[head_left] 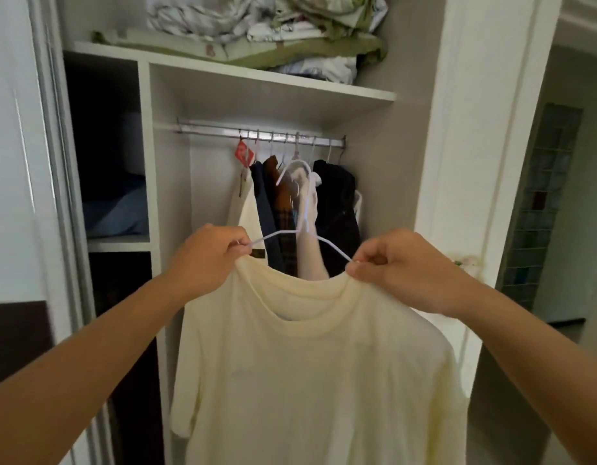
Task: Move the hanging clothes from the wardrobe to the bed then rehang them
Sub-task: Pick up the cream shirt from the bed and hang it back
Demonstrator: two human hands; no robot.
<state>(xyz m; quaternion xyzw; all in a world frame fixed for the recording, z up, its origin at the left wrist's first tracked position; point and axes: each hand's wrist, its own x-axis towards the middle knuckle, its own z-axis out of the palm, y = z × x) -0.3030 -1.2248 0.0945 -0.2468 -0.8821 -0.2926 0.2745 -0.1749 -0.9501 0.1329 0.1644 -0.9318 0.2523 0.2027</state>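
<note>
White wardrobe (434,135) with folded bedding (257,25) on its top shelf and dark clothes (290,203) on a metal rail (210,127); in front, left hand (210,256) and right hand (401,266) pinch a thin wire hanger (304,226) carrying a soft cream T-shirt (317,370).

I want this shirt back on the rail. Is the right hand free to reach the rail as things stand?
Probably not yet: the right hand pinches the cream T-shirt and white hanger, though the rail has bare space at left.
</note>
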